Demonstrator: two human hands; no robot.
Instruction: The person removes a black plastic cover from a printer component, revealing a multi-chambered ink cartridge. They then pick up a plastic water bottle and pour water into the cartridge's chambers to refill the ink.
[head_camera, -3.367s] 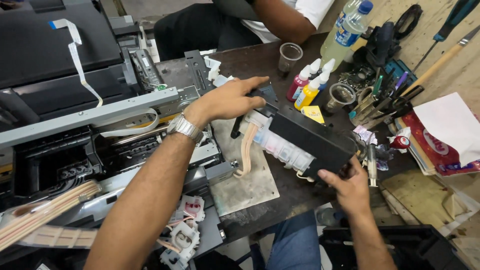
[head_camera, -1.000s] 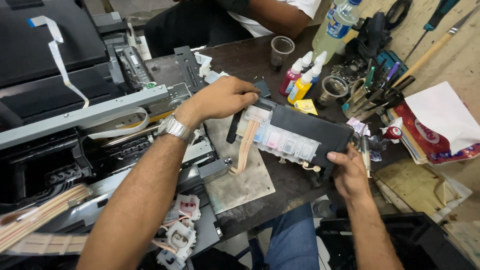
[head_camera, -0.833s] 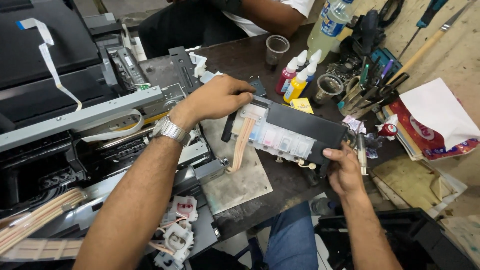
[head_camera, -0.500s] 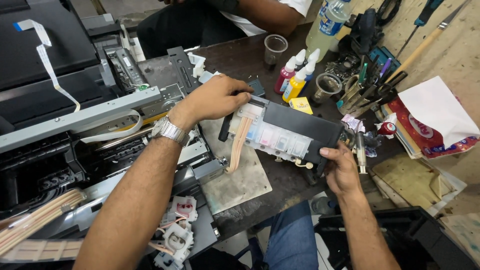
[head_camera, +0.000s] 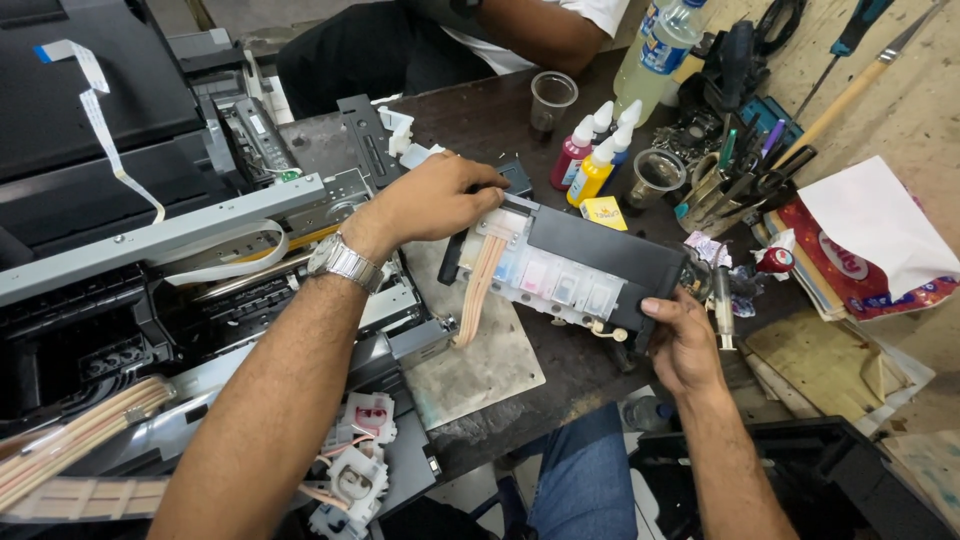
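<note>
A long black ink tank unit (head_camera: 600, 255) with several translucent chambers lies tilted across the dark table (head_camera: 590, 370). My left hand (head_camera: 435, 200), with a metal wristwatch, grips its upper left end. My right hand (head_camera: 680, 340) holds its lower right end from below. A flat band of pale tubes (head_camera: 478, 290) hangs from the tank's left end toward the opened printer (head_camera: 150, 300) at my left.
Small ink bottles (head_camera: 593, 160), a plastic cup (head_camera: 552, 98), a large bottle (head_camera: 660, 45) and a cluster of pens and tools (head_camera: 740, 170) stand behind the tank. Another person sits across the table (head_camera: 480, 30). Papers (head_camera: 860, 250) lie at right. A metal plate (head_camera: 480, 360) lies under the tubes.
Both hands have kept hold of the tank unit. It has shifted slightly and my right hand has slid under its lower right end; the view has drifted a little.
</note>
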